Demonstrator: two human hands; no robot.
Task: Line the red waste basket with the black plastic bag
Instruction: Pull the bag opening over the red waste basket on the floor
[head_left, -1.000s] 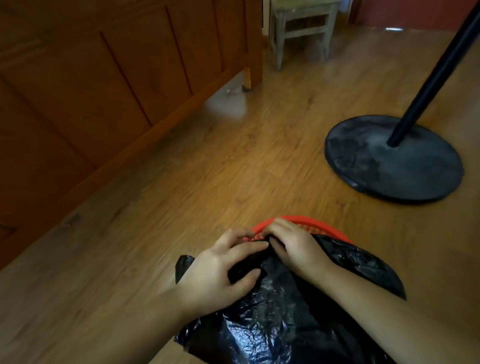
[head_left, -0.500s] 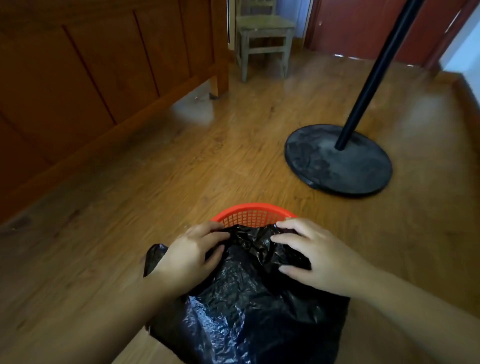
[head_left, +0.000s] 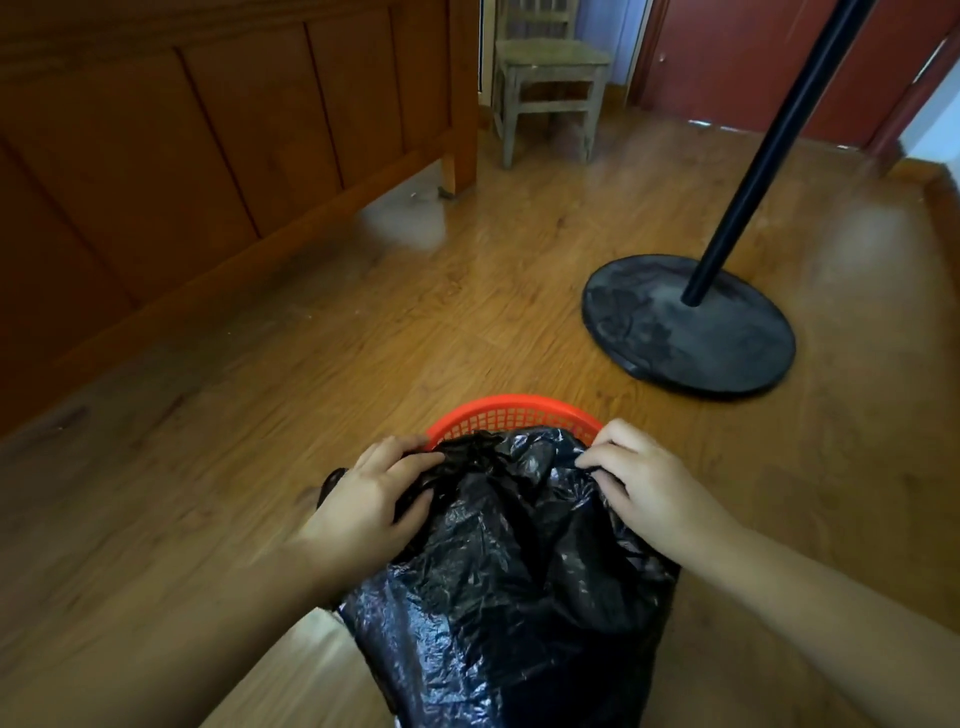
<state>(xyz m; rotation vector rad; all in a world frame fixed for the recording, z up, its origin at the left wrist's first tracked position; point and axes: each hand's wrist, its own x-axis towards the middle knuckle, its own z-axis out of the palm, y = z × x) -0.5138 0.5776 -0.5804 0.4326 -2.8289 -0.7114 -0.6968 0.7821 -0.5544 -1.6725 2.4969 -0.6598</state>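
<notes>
The red waste basket (head_left: 511, 413) stands on the wooden floor just in front of me; only the far arc of its mesh rim shows. A crinkled black plastic bag (head_left: 511, 582) is draped over the rest of the basket and hangs down toward me. My left hand (head_left: 371, 499) pinches the bag's edge at the left of the rim. My right hand (head_left: 647, 480) grips the bag's edge at the right of the rim. Between the hands the bag's top edge is bunched. The basket's inside is hidden.
A wooden bed frame (head_left: 208, 156) runs along the left. A round black stand base (head_left: 688, 325) with a slanted black pole (head_left: 769, 150) sits on the floor to the right, beyond the basket. A small wooden chair (head_left: 550, 88) and a red door (head_left: 727, 52) are at the back.
My hands were together at the middle of the rim; they have moved apart to its left and right sides, spreading the bag's edge. The view has tilted up, showing more of the room.
</notes>
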